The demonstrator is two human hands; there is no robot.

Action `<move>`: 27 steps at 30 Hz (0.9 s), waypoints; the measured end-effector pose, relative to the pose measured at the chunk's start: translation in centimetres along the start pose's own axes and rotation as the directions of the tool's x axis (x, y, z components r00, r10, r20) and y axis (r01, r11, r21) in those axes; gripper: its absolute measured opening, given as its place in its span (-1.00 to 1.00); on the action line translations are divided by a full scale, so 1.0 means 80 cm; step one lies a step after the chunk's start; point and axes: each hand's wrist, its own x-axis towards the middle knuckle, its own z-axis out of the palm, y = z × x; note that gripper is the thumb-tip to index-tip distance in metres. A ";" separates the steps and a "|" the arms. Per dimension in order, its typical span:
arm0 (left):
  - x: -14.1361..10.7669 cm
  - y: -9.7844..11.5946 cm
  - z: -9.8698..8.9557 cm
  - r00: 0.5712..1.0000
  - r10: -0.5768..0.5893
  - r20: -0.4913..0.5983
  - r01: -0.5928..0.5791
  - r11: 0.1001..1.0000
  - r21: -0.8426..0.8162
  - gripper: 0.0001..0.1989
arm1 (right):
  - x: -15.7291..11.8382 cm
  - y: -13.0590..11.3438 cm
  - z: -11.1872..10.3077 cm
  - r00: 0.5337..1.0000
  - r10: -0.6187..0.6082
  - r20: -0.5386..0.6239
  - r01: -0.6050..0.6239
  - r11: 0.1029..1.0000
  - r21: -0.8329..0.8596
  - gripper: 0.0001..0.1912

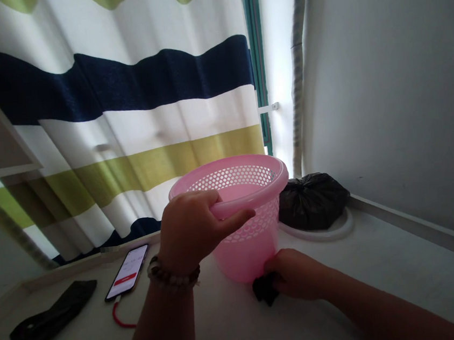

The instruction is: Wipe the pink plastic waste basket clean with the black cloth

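My left hand (190,225), with a beaded bracelet at the wrist, is closed over the near left rim of a pink plastic wastebasket (234,261). Its thumb lies along the outside of the rim, and the other fingers reach over the edge. The basket has a band of holes below the rim and tilts a little. Low at its front right, my right hand (298,273) is closed on a small crumpled black piece (265,289). Whether that is plastic or cloth I cannot tell. The fingers of this hand are partly hidden beside the basket's base.
Behind the basket to the right, a knotted black plastic bag (315,201) rests on a round white rim (333,233). To the left lie a lit phone (127,272), its red cable (120,321) and a folded black item (55,315). A striped curtain (152,80) hangs at the back.
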 end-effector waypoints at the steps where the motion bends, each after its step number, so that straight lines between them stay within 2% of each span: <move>1: 0.000 0.000 0.000 1.000 -0.003 0.003 0.003 1.000 0.005 -0.36 | -0.001 0.001 -0.004 0.999 0.000 -0.045 0.002 0.999 0.045 -0.81; 3: 0.000 0.001 0.000 1.000 -0.012 0.001 0.012 1.000 0.017 -0.36 | -0.002 0.004 -0.014 0.983 0.017 -0.185 0.008 0.991 0.134 -0.76; 4: 0.000 0.001 0.000 1.000 -0.015 -0.003 0.015 1.000 0.020 -0.36 | -0.004 0.005 -0.018 0.958 0.029 -0.285 0.020 0.985 0.169 -0.74; 5: 0.000 0.002 0.000 1.000 -0.016 -0.005 0.016 1.000 0.020 -0.36 | -0.005 0.006 -0.023 0.917 0.037 -0.398 0.044 0.980 0.193 -0.72; 7: -0.001 0.003 0.001 1.000 -0.008 -0.004 0.008 1.000 0.017 -0.36 | -0.007 0.008 -0.030 0.803 0.033 -0.594 0.111 0.973 0.203 -0.67; 8: -0.001 0.004 0.001 1.000 -0.001 -0.001 0.001 1.000 0.013 -0.36 | -0.008 0.008 -0.033 0.758 0.027 -0.651 0.133 0.972 0.195 -0.66; 9: -0.001 0.004 0.001 1.000 0.005 0.002 -0.005 1.000 0.010 -0.36 | -0.008 0.009 -0.034 0.738 0.025 -0.674 0.136 0.973 0.185 -0.64; 10: -0.001 0.004 0.001 1.000 0.004 0.001 -0.004 1.000 0.009 -0.36 | -0.007 0.009 -0.034 0.750 0.029 -0.661 0.120 0.977 0.178 -0.64; 11: -0.001 0.003 0.002 1.000 0.000 -0.002 0.000 1.000 0.010 -0.36 | -0.006 0.010 -0.034 0.785 0.041 -0.618 0.086 0.981 0.175 -0.66; 13: 0.000 0.003 0.003 1.000 -0.014 -0.019 0.015 1.000 0.021 -0.36 | -0.003 0.011 -0.029 0.878 0.085 -0.471 -0.005 0.985 0.170 -0.70; 15: 0.001 0.001 0.004 0.999 -0.023 -0.035 0.025 0.999 0.039 -0.37 | 0.000 0.013 -0.021 0.941 0.138 -0.308 -0.095 0.984 0.151 -0.73; 18: 0.002 0.000 0.004 0.999 -0.022 -0.040 0.024 0.998 0.057 -0.37 | 0.003 0.021 -0.009 0.971 0.194 -0.140 -0.181 0.979 0.099 -0.72; 21: 0.002 -0.001 0.003 1.000 -0.007 -0.031 0.008 0.999 0.046 -0.37 | 0.002 0.025 -0.006 0.977 0.208 -0.048 -0.205 0.978 0.046 -0.75; 24: 0.002 -0.001 0.003 0.999 0.007 -0.033 -0.006 1.000 0.023 -0.37 | 0.000 0.018 -0.012 0.982 0.163 -0.100 -0.154 0.984 0.086 -0.77; 26: 0.002 0.000 0.003 0.999 0.007 -0.043 -0.007 1.000 0.014 -0.37 | -0.002 0.009 -0.017 0.967 0.093 -0.237 -0.050 0.983 0.179 -0.74; 27: 0.003 0.000 0.003 0.999 0.007 -0.048 -0.007 1.000 0.014 -0.37 | -0.003 0.004 -0.019 0.943 0.057 -0.328 0.018 0.975 0.221 -0.71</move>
